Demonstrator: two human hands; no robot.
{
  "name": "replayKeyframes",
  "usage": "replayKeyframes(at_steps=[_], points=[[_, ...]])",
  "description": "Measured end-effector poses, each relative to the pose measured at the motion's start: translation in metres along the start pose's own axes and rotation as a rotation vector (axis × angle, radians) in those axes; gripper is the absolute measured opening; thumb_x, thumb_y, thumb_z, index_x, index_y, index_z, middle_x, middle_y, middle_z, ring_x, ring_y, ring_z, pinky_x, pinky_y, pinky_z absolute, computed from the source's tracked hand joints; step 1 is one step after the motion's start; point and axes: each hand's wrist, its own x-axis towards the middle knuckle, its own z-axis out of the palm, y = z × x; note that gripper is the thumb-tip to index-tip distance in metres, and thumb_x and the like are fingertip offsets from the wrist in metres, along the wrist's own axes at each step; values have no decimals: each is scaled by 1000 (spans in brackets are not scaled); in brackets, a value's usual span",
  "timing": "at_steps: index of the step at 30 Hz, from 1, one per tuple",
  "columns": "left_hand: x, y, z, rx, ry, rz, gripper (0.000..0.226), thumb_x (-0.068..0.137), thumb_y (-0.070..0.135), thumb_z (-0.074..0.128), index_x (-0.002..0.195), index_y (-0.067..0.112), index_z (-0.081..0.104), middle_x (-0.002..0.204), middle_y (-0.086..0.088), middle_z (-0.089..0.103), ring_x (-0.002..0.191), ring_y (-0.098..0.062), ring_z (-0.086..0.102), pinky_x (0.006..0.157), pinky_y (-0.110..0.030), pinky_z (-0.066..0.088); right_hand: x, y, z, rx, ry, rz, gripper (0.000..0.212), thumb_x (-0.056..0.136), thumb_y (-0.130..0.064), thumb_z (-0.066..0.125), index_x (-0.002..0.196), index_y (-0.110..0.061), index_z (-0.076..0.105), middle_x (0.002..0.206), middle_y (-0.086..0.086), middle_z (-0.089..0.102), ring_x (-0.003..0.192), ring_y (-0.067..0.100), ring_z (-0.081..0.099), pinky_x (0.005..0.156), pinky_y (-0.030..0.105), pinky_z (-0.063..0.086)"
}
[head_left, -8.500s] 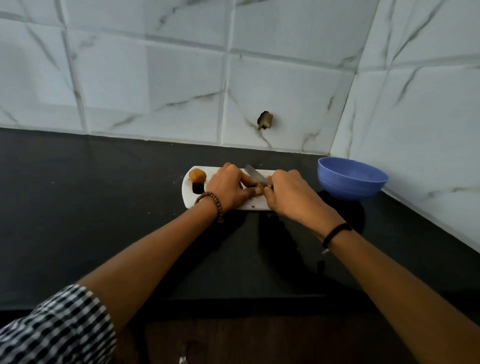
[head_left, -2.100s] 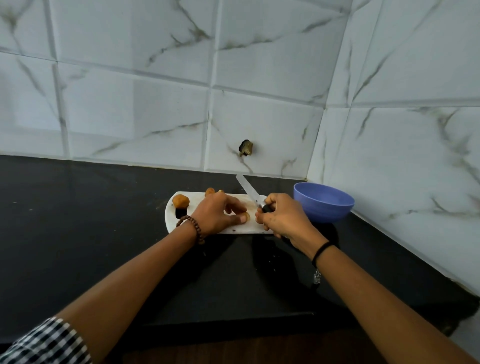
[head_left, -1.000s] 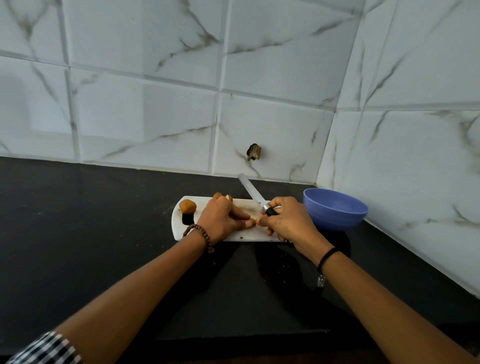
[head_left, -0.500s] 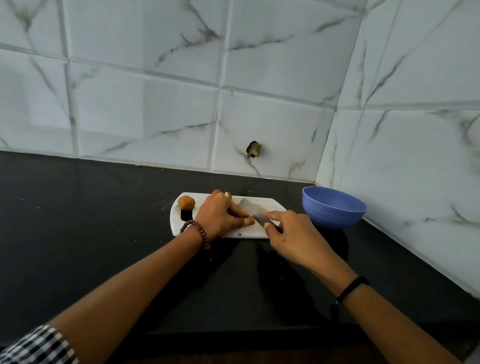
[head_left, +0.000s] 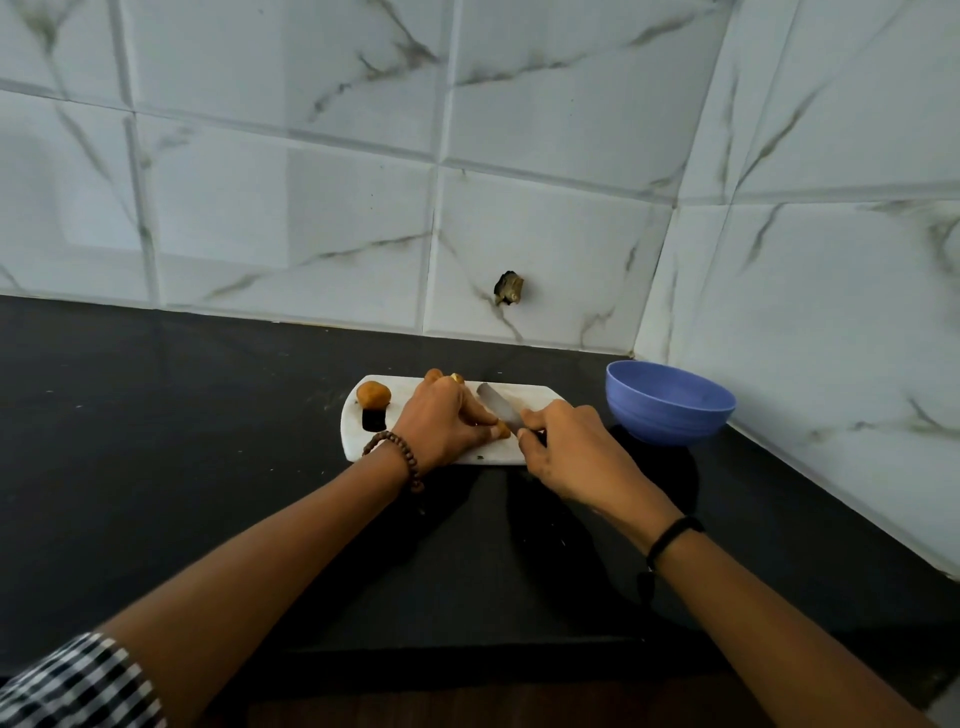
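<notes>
A white cutting board (head_left: 353, 441) lies on the black counter near the back wall. My left hand (head_left: 441, 421) rests on the board and pinches a small orange food piece (head_left: 502, 429) at its fingertips. My right hand (head_left: 566, 449) grips a knife (head_left: 496, 408) by its handle, the blade lying low across the board and angled back-left beside the piece. Another orange piece (head_left: 373, 395) sits at the board's left end, next to the dark handle slot. More orange bits (head_left: 434, 374) peek out behind my left hand.
A blue bowl (head_left: 670, 408) stands to the right of the board, close to the corner of the tiled walls. The black counter (head_left: 182, 415) stretches wide to the left and toward me. A small dark stub (head_left: 509, 288) sticks out of the back wall.
The knife blade, raised and pointing at the wall a second ago, has come down onto the board beside the piece. My right hand drew back slightly toward me. My left hand stayed put.
</notes>
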Motion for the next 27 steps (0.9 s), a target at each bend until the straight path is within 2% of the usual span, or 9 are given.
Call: replayKeyframes(at_steps=[4,8,12,14,16,20,22,24,27], points=[[-2,0,0,-8,-2,21,17,83,35,73,94,23,79,94,3,73,104,-18,51,82,-24,37,-14,3,0,-1,-22,2,26,102,-30,46,109,-15,67,87,5,59,70,12,55,53,22,36],[-3,-1,0,-41,7,6,17,81,35,75,93,23,79,94,3,74,106,-19,52,89,-32,44,-29,5,-7,-21,-43,2,27,102,-33,47,116,-18,65,95,8,61,80,20,63,65,28,49],[-6,2,0,-54,28,28,15,83,33,74,91,22,79,90,3,75,104,-17,51,81,-18,31,-45,6,-18,-62,-70,-10,29,104,-30,47,125,-18,63,86,1,55,70,8,55,55,19,37],[-7,3,-1,-69,35,29,16,83,33,74,91,21,80,89,4,76,104,-16,51,82,-15,29,-53,7,-25,-49,-103,11,29,103,-30,49,127,-18,61,86,-2,56,71,7,57,55,17,39],[-7,3,-1,-63,31,16,18,82,34,74,93,21,79,92,4,75,106,-16,51,84,-16,30,-56,8,-34,-23,-131,37,30,103,-31,51,128,-19,61,88,-1,58,69,9,60,58,19,45],[-5,1,1,-30,25,-22,20,80,36,76,94,23,79,96,2,72,108,-17,51,81,-21,35,-58,11,-59,71,-202,74,33,102,-29,53,134,-28,60,79,-2,60,58,9,58,49,20,46],[-5,1,0,-38,15,-35,20,78,36,77,93,23,79,94,3,73,106,-16,53,83,-23,40,-54,12,-60,88,-130,67,35,102,-30,53,137,-29,58,82,0,63,62,10,60,53,24,51],[-4,0,-1,-74,7,-52,20,76,36,79,91,22,80,93,5,74,108,-13,56,93,-27,46,-47,10,-49,76,-23,39,40,102,-30,51,142,-28,54,88,1,64,65,9,61,57,25,51],[-5,1,-2,-92,21,-104,19,73,37,82,85,24,80,95,3,73,106,-8,58,94,-23,46,-39,5,-30,70,52,-42,36,102,-28,51,136,-24,60,91,5,68,74,14,64,63,25,50]])
